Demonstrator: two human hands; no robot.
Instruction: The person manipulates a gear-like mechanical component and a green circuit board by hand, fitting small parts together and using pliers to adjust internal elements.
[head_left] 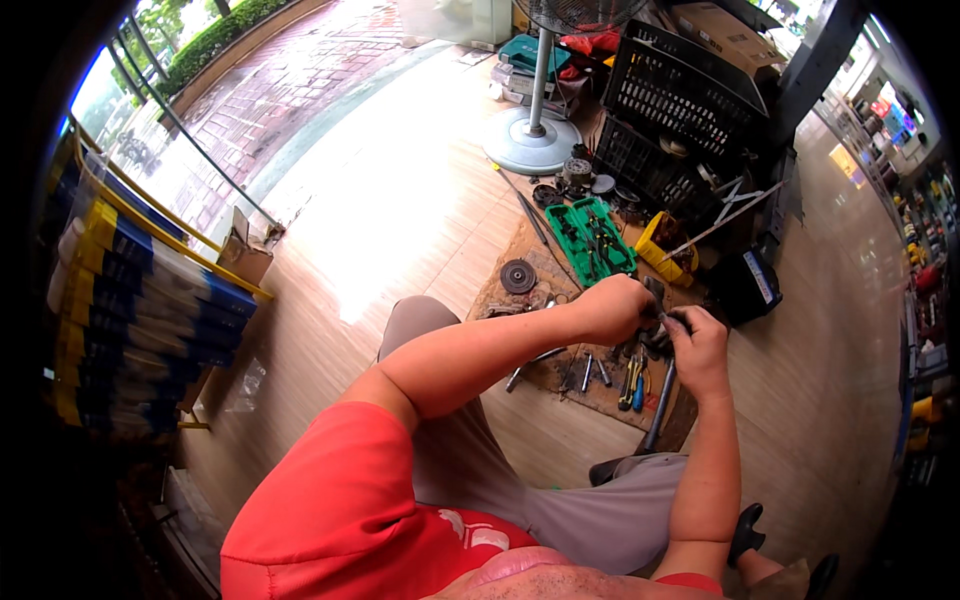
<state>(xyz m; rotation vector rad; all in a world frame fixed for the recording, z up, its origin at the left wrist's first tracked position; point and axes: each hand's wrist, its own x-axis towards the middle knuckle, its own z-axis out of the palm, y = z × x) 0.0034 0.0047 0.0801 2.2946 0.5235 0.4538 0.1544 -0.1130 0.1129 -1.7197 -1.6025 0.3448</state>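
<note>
My left hand (618, 310) is closed, its fingers curled at a small dark part (655, 292) whose kind I cannot make out. Close beside it, my right hand (700, 350) pinches at the same spot with thumb and fingers. Both hands are above a worn brown board (570, 398) on the floor. Just beyond them lies an open green tool case (572, 238) with dark tools in it. Nearer to me on the board are screwdrivers (638, 390), a long dark handle (660, 408) and small metal sockets (588, 374). A dark round disc (518, 276) lies farther left.
A yellow bin (658, 240) and a black box (745, 285) stand beyond my hands. Black crates (680, 85) are stacked behind, near a fan's round base (530, 140). At left is a yellow rack (100, 225) with blue boxes. Another person's foot (745, 530) shows at lower right.
</note>
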